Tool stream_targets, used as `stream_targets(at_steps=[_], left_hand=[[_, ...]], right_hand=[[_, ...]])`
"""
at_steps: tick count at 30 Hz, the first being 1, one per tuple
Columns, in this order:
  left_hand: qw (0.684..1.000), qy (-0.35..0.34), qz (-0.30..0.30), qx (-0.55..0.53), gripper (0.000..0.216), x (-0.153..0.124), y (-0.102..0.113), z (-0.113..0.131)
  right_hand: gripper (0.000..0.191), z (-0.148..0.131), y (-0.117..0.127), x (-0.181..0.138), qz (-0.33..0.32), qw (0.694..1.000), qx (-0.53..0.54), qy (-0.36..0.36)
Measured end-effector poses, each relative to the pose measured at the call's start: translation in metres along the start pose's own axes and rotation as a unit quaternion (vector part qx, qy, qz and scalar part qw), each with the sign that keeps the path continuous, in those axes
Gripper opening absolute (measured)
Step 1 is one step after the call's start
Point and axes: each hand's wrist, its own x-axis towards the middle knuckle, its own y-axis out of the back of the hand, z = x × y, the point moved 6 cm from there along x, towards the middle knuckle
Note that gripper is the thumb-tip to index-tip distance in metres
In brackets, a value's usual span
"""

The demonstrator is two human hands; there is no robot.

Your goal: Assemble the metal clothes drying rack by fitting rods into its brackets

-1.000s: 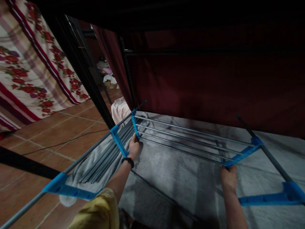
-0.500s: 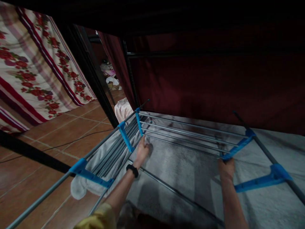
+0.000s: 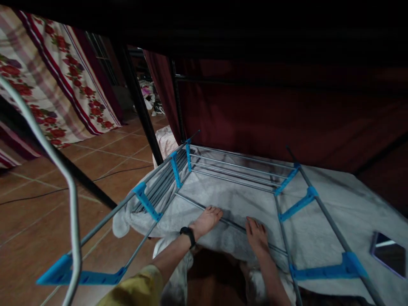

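Observation:
A folding clothes drying rack (image 3: 148, 203) of grey metal tubes and blue plastic brackets stands partly opened on a pale grey bed cover (image 3: 341, 212). Across its near part runs a thin crossbar (image 3: 191, 201). My left hand (image 3: 207, 221), with a black band on the wrist, lies over this bar with its fingers stretched to the right. Just right of it, my right hand (image 3: 257, 238) rests at the same bar, fingers extended forward. Neither hand is wrapped around a tube. Several thin rods (image 3: 237, 168) span the rack's far end.
A phone (image 3: 389, 253) lies on the bed at the right. A bent metal tube (image 3: 72, 204) rises close on the left. Black bed posts (image 3: 140, 106) and a dark red curtain (image 3: 255, 123) enclose the bed. A cable (image 3: 114, 173) crosses the tiled floor.
Both hands have left the rack's far-end brackets and come back to the near crossbar. The view has shifted, bringing the phone and the bent tube into sight.

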Motion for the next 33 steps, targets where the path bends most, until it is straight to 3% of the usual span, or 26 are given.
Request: stream_targets(at_steps=[3, 9, 13, 18, 20, 22, 25, 29, 33], left_hand=[[1.0, 0.002, 0.008, 0.002, 0.037, -0.01, 0.02, 0.01], [0.999, 0.021, 0.036, -0.029, 0.049, -0.038, 0.053, 0.006], [0.996, 0.034, 0.073, -0.028, 0.055, -0.05, 0.061, -0.009], [0.993, 0.07, 0.091, -0.019, 0.045, -0.057, 0.058, -0.027], [0.992, 0.077, 0.094, -0.017, 0.043, -0.054, 0.055, -0.03], [0.992, 0.079, 0.1, -0.022, 0.043, -0.047, 0.052, -0.031], [0.991, 0.072, 0.11, -0.041, 0.042, -0.032, 0.042, -0.031], [0.993, 0.057, 0.095, -0.041, 0.04, -0.013, 0.022, -0.028], [0.995, 0.048, 0.085, -0.015, 0.044, -0.002, 0.007, -0.03]], right_hand=[[0.032, -0.02, 0.01, -0.014, -0.005, 0.997, -0.008, 0.075], [0.03, -0.043, 0.037, -0.027, -0.029, 0.992, -0.011, 0.12], [0.033, -0.041, 0.054, -0.026, 0.027, 0.996, -0.023, 0.079], [0.031, -0.025, 0.069, -0.014, 0.166, 0.985, 0.035, -0.043], [0.035, -0.009, 0.071, -0.012, 0.234, 0.959, 0.102, -0.121], [0.042, 0.01, 0.064, -0.01, 0.269, 0.915, 0.227, -0.196], [0.041, 0.032, 0.043, -0.005, 0.232, 0.847, 0.401, -0.26], [0.033, 0.041, 0.026, 0.001, 0.18, 0.8, 0.5, -0.279], [0.021, 0.041, 0.015, 0.012, 0.165, 0.678, 0.646, -0.309]])
